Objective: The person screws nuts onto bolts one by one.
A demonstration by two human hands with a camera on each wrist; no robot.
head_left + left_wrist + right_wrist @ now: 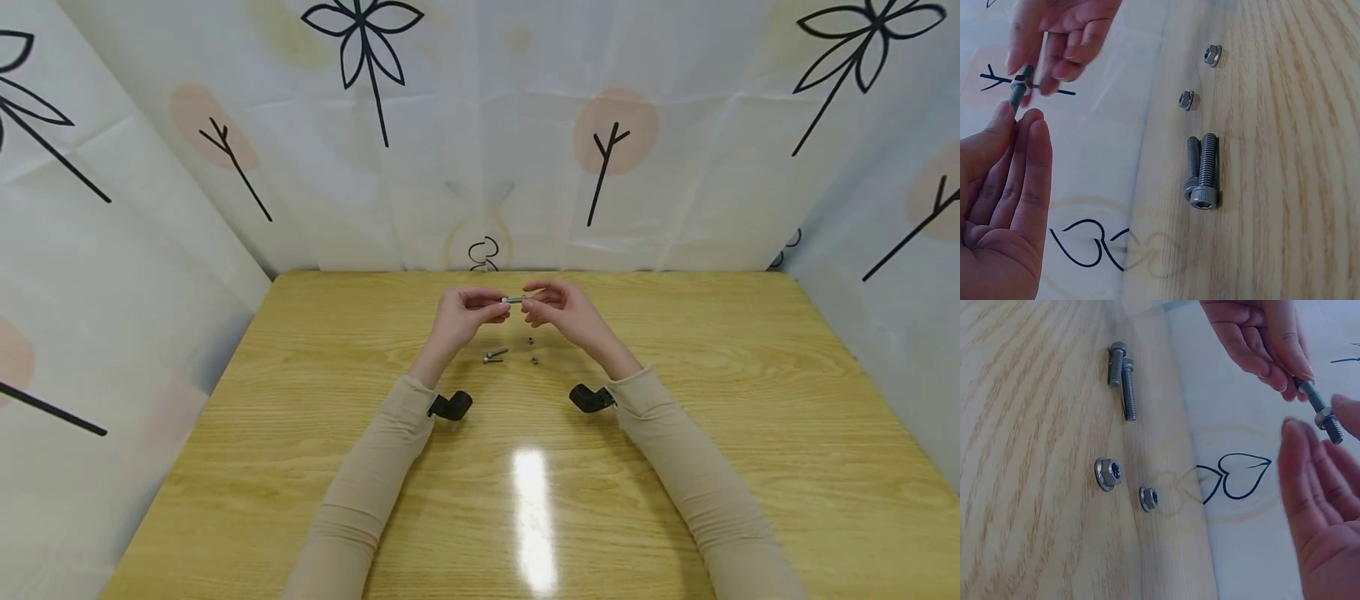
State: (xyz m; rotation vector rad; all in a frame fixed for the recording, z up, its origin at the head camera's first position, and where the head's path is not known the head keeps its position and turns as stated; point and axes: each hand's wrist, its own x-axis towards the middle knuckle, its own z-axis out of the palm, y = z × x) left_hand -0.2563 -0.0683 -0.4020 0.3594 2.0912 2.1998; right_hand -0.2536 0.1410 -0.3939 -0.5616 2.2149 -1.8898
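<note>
Bolt (pixel 1314 397) held up, nut (pixel 1323 417) part-way on

My left hand (pixel 459 321) pinches the bolt's head end. My right hand (pixel 564 312) is loose around the other end, thumb close by the nut; I can't tell if it touches. The bolt's tip pokes out past the nut. I think this is the step of screwing the nut on. More turns call for a right-hand pinch on the nut while my left stops the bolt spinning. Below, on the table (pixel 750 400), lie two loose bolts (pixel 1208 165), close together, and two loose nuts (pixel 1212 55). Behind is a cloth wall (pixel 495 125).
</note>
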